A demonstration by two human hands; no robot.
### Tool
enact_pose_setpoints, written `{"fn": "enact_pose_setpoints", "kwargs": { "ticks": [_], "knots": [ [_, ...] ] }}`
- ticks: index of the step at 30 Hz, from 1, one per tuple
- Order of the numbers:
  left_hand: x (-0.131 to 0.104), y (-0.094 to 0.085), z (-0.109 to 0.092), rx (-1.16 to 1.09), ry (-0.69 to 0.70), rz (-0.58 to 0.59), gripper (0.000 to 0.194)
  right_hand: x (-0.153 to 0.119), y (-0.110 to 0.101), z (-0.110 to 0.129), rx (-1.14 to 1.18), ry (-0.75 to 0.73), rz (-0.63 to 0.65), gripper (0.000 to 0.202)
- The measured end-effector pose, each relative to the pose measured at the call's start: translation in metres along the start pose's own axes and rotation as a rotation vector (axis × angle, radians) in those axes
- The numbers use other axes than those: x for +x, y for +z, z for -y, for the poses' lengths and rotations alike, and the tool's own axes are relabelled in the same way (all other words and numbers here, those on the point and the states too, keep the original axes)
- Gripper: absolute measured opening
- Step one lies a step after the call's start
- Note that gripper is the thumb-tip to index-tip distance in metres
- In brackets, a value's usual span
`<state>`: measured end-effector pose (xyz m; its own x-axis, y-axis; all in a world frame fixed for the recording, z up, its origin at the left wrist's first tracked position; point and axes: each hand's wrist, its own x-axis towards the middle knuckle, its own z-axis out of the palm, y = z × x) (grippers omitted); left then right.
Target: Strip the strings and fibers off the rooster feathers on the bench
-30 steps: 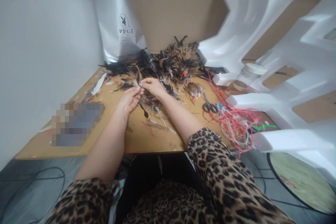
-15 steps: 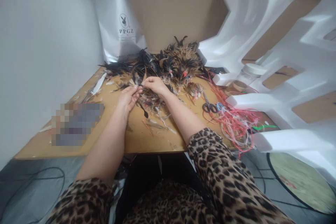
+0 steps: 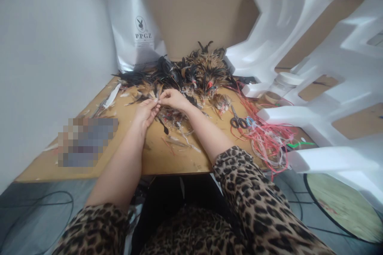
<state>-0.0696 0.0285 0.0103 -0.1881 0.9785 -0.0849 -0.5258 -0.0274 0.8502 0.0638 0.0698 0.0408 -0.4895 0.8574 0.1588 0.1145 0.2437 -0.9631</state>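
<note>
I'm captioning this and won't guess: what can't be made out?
Head view throughout:
Lower ends of the feathers: hidden by left hand and right hand.
Whatever's under the pixelated patch: masked.
Small print on the silver bag: too tiny.
Left sleeve: cut off by bottom edge.

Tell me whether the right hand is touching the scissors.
Apart. The head view shows it: the scissors lie to the right of the right hand, with a small feather bundle and bare tabletop between them.
</note>
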Motion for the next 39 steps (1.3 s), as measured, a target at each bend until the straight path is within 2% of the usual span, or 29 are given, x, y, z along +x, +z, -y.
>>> {"fn": "enact_pose_setpoints", "kwargs": {
  "ticks": [4, 15, 27, 39],
  "knots": [
    [-0.002, 0.001, -0.002, -0.026, -0.034, 0.004, 0.016, -0.003, -0.002, 0.005, 0.135, 0.047, -0.001, 0.015],
    [-0.005, 0.002, -0.003, 0.003, -0.054, 0.044, 0.010, 0.000, 0.000, 0.001, 0.105, 0.027, -0.095, 0.007],
    [-0.009, 0.006, -0.005, 0.039, -0.051, 0.036, 0.004, 0.002, 0.002, -0.003, 0.051, -0.001, -0.189, 0.010],
    [-0.012, 0.006, -0.002, 0.226, 0.010, 0.060, 0.009, 0.005, 0.001, -0.008, 0.130, 0.015, -0.136, 0.020]
  ]
}}
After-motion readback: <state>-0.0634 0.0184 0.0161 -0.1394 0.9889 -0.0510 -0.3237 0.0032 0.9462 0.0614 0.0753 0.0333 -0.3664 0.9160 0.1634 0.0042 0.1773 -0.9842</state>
